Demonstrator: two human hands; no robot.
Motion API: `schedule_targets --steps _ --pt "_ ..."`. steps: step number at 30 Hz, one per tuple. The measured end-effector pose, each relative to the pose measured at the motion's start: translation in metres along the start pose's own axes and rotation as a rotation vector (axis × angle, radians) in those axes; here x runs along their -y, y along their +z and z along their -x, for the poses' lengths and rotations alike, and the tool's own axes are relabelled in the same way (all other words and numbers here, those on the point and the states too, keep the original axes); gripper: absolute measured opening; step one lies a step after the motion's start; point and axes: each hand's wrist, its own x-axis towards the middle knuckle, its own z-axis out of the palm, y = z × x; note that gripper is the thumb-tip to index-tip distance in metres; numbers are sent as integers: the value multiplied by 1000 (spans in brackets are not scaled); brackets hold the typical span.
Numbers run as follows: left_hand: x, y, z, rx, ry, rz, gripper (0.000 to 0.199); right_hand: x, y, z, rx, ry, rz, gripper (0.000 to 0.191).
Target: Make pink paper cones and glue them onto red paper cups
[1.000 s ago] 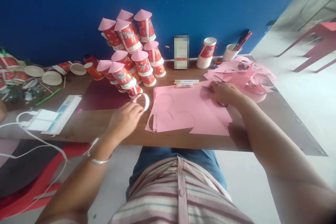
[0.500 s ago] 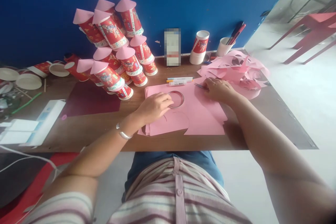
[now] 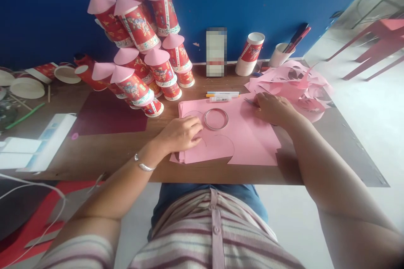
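My left hand rests on the left part of a stack of pink paper, its fingers curved, apart and holding nothing. Just right of its fingertips a thin silver ring lies flat on the paper, no longer touched. Pencilled circle outlines show around the hand and below the ring. On the right side of the pink sheets, my right hand is closed over a thin grey pointed tool; most of it is hidden under the fingers, so its kind is unclear.
Behind the paper lie a glue stick and thin pens. Red paper-cup towers with pink cones stand at the back left. Pink cut scraps are heaped right of a cup tower. A white power strip lies left.
My left hand has let go of the silver ring and drawn back a little to the left. My right hand stays on the sheets with the grey tool. The view has shifted slightly.
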Motion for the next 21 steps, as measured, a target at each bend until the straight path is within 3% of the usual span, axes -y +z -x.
schedule_targets --steps 4,6,10,14,18,21 --pt "1 4 3 -34 -19 45 9 -5 -3 5 -33 37 12 33" --pt "3 9 5 -60 -43 100 8 -3 -8 13 -117 -31 5 30" --pt "5 14 6 -58 -84 141 9 23 -12 33 -271 -434 -120 28" --pt "5 10 6 -16 -118 140 11 58 -3 43 -225 -656 -18 32" --pt "6 3 7 32 -149 167 16 67 7 40 -164 -673 56 27" --pt "5 -1 8 70 -150 208 6 60 6 37 -123 -620 47 26"
